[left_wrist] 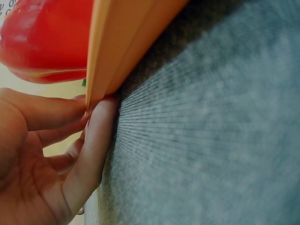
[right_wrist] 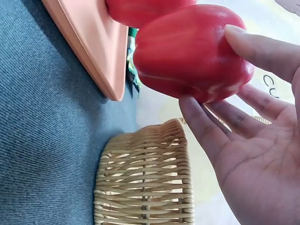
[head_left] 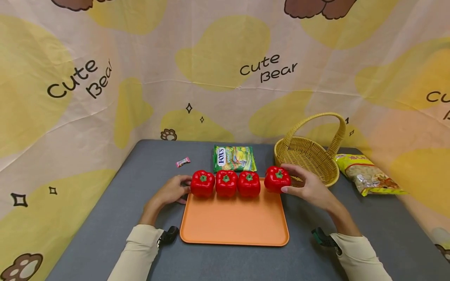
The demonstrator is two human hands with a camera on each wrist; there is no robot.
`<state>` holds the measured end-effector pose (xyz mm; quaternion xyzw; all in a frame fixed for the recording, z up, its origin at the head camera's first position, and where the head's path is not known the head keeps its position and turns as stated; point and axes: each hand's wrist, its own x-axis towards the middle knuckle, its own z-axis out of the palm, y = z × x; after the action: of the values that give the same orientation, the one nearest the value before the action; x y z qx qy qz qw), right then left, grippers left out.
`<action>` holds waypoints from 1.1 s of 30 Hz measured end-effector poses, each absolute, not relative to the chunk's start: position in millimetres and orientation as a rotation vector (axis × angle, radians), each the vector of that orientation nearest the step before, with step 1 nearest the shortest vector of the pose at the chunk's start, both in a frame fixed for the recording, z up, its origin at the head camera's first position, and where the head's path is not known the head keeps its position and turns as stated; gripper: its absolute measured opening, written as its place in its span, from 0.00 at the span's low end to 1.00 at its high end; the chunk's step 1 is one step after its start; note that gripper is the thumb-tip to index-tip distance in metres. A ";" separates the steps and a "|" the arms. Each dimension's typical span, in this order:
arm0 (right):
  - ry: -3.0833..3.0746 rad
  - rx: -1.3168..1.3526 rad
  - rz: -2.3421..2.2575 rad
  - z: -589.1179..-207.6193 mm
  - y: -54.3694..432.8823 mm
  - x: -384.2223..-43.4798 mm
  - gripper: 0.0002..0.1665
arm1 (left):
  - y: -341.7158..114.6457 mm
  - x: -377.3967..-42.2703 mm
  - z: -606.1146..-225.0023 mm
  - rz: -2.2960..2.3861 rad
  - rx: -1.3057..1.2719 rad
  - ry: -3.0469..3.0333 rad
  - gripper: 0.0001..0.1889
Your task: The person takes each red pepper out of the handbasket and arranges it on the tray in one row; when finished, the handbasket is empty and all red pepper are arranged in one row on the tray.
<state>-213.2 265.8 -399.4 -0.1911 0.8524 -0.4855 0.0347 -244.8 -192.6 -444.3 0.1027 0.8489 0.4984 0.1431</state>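
Three red bell peppers stand in a row along the back of the orange tray point(head_left: 233, 222): a left one point(head_left: 202, 188), a middle one point(head_left: 226, 188) and a right one point(head_left: 249, 188). My left hand point(head_left: 173, 190) pinches the tray's left rim, next to the leftmost pepper; the left wrist view shows fingertips on both sides of the rim point(left_wrist: 101, 56). My right hand point(head_left: 311, 187) holds another red bell pepper point(head_left: 277, 180) between thumb and fingers over the tray's back right corner. In the right wrist view this pepper point(right_wrist: 187, 51) hangs above the tray edge.
A yellow wicker basket point(head_left: 313, 156) with a tall handle stands behind my right hand. Right of it lies a yellow food bag point(head_left: 369, 175). Behind the tray is a green Fox's candy bag point(head_left: 234, 158), with a small pink wrapped candy point(head_left: 183, 162) to its left.
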 end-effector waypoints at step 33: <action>2.683 -0.549 -1.339 -415.7 253.0 -211.8 0.46 | -194.8 -247.2 -444.0 1.439 0.288 2.428 0.24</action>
<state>-211.8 253.0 -415.7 -0.1800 0.8792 -0.4387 0.0465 -247.2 -194.8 -444.0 0.1004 0.8459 0.5014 0.1516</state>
